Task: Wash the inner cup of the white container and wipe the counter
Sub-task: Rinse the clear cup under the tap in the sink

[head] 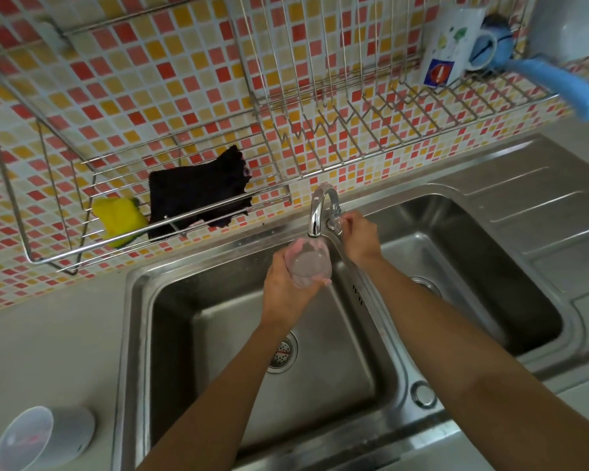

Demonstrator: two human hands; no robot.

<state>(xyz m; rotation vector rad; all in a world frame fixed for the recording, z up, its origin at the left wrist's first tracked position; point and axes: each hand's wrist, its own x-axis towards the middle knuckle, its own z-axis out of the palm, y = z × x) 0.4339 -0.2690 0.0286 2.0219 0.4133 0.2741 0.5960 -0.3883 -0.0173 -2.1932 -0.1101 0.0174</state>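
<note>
Left hand [286, 288] fingers curled round clear inner cup [308, 266], held just under faucet [320, 212] spout, over sink [133, 334] left basin. Right hand [359, 236] pinches tap knob [335, 223]. Advice: open flow gently, keep cup mouth up, rotate it. White container [48, 436] lies at counter [48, 334] front-left corner.

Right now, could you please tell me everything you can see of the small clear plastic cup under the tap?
The small clear plastic cup is translucent and rounded, with a faint pink tint near its top. It is tilted over the left steel sink basin, below the chrome tap spout. The left hand grips it from below, fingers curled round its lower side. The right hand is off it, on the tap knob. No water stream is discernible.
</note>
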